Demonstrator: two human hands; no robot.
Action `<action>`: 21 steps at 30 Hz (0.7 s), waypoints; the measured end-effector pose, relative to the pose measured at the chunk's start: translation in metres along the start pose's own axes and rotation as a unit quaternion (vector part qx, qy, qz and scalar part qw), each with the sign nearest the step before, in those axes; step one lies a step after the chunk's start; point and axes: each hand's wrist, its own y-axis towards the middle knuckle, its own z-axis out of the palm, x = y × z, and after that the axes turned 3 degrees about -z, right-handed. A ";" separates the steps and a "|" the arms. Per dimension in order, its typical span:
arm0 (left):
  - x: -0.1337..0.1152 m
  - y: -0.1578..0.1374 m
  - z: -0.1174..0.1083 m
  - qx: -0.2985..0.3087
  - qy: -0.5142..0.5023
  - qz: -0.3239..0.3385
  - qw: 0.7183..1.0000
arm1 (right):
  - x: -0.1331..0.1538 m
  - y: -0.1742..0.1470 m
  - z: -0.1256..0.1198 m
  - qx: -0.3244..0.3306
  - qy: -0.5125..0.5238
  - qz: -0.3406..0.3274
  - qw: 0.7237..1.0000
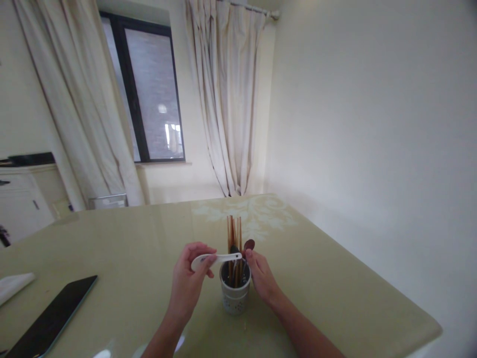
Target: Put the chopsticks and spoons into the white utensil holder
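My left hand (192, 278) is closed on a white soup spoon (225, 257), held level with its handle pointing right, across the front of the chopsticks. A pale utensil holder (235, 298) with a pierced pattern stands upright on the table below the spoon. Several wooden chopsticks (240, 233) and some dark utensils stick up out of it. At the holder's right side, my right hand (263, 278) is closed, with the thumb at the neck of a dark red-brown spoon (249, 244). The right fingers are mostly hidden, so whether they also touch the rim cannot be seen.
The holder stands on a large greenish table (335, 278) with a glossy top. A dark tablet (52, 318) lies at the left, beside a white object (15, 286). A wall (372, 124) runs along the right, and curtains (231, 99) hang by a window (152, 89) behind.
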 end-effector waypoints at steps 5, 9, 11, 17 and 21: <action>-0.002 0.002 -0.002 -0.001 -0.013 0.010 1.000 | 0.000 0.000 -0.001 0.004 -0.001 -0.009 1.000; 0.002 0.002 -0.003 0.017 -0.062 -0.008 0.998 | -0.002 0.001 -0.001 -0.001 -0.001 -0.008 1.000; 0.005 0.002 -0.004 0.028 -0.082 -0.020 0.996 | -0.002 0.001 0.000 0.001 0.001 -0.009 1.000; 0.004 0.002 -0.004 0.036 -0.085 -0.032 0.995 | 0.000 0.001 -0.001 0.005 0.000 -0.008 1.000; 0.003 0.001 -0.004 0.048 -0.084 -0.042 0.994 | 0.001 0.000 -0.002 0.010 -0.002 -0.006 1.000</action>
